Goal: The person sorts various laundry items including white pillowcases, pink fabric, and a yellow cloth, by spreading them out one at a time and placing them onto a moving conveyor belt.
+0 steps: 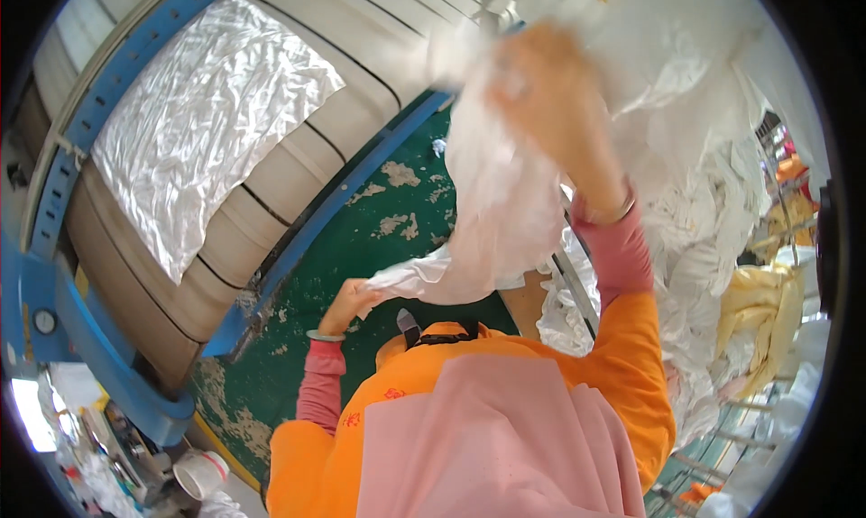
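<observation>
My left hand [344, 306], low at the centre-left, grips one end of a thin white cloth [497, 227]. From there the cloth sags and rises to my right hand [549, 92], which is raised and blurred by motion. Its fingers appear closed on the upper part of the same cloth, though blur hides the exact grip. A shiny, wrinkled white fabric sheet [223, 112] lies flat across the belts [325, 146] of a blue-framed machine, apart from both hands.
A large heap of white cloth [697, 247] stands close on my right, with yellow fabric [758, 315] beyond it. The machine's blue rail [352, 180] edges a green floor [399, 200] with worn patches. A white bucket [201, 474] is at lower left.
</observation>
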### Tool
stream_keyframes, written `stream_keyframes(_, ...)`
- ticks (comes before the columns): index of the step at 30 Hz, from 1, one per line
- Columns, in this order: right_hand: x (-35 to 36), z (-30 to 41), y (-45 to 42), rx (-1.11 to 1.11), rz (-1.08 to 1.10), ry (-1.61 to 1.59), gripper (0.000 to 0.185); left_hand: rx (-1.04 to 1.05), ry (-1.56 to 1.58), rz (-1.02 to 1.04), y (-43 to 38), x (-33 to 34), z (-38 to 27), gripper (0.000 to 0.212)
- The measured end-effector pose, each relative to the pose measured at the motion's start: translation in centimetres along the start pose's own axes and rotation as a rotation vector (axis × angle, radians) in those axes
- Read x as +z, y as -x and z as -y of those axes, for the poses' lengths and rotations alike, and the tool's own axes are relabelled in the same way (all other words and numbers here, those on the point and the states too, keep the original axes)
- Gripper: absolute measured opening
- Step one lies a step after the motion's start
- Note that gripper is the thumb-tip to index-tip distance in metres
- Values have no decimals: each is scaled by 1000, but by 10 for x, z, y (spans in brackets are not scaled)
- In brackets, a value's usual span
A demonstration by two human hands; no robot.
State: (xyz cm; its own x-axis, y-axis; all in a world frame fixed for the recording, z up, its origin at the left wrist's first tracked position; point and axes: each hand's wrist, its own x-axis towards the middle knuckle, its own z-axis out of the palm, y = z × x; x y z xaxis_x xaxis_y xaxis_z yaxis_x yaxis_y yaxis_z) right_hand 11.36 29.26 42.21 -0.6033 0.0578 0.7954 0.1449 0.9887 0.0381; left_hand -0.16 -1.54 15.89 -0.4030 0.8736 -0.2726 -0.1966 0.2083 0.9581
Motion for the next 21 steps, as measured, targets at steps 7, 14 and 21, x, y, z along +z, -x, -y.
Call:
stream_keyframes(7,48,101,97,-22,839,-1047,66,241,97,278,10,62,-119,65)
stream_keyframes(14,37,59,99,410,290,-1218,17,280,-517,40,-7,52,-62,48)
stream_keyframes(21,32,11,104,547,-110,-1239,10,451,-744,-370,37,3,-35,16)
